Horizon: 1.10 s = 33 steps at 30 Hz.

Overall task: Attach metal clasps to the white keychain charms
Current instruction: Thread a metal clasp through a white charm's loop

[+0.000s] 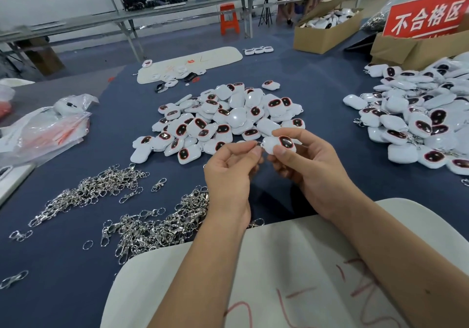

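Note:
My right hand [308,161] grips a white charm [278,145] with a dark oval face, held above the blue table. My left hand [232,169] pinches a small metal clasp at the charm's left edge; the clasp is almost wholly hidden by my fingertips. A heap of white charms [220,122] lies just beyond my hands. Loose silver clasps [157,226] are piled at the near left, with a second pile of clasps [94,190] farther left.
A second heap of charms [418,119] with clasps attached lies at the right. A white board [253,277] with red marks is under my forearms. Plastic bags [45,127] sit at left, cardboard boxes [324,33] and a red sign [426,15] at the far right.

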Each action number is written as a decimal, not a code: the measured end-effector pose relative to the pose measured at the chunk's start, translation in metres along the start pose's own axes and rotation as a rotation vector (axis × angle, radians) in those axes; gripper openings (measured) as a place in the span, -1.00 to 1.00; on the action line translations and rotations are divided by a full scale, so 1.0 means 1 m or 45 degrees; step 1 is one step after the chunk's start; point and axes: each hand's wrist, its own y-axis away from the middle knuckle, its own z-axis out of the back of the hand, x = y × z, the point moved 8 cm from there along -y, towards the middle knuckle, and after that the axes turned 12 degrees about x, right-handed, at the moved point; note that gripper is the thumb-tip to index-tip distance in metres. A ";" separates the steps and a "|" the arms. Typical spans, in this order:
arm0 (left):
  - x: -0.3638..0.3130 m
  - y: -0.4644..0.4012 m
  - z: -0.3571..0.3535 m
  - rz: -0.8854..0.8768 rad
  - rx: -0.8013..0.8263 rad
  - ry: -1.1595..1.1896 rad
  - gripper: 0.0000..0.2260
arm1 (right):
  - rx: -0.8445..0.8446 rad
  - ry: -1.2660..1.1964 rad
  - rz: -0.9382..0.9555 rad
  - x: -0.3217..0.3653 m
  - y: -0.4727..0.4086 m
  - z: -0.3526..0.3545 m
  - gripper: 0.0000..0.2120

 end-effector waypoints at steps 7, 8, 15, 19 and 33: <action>-0.026 -0.001 0.005 -0.303 -0.054 -0.781 -0.79 | -0.051 0.092 0.001 0.001 0.002 0.002 -0.76; -0.030 0.001 0.001 -0.352 -0.039 -0.908 -0.82 | -0.056 0.102 0.005 0.002 0.002 0.002 -0.76; -0.033 0.004 -0.007 -0.462 0.002 -1.095 -0.88 | -0.110 0.151 0.010 0.001 0.002 0.007 -0.77; -0.021 0.001 -0.001 -0.305 -0.033 -0.932 -0.88 | -0.213 0.135 0.032 0.001 0.002 0.012 -0.76; 0.034 -0.028 -0.123 0.254 0.208 -0.339 -0.73 | -1.112 0.286 0.359 0.045 0.043 0.087 -0.52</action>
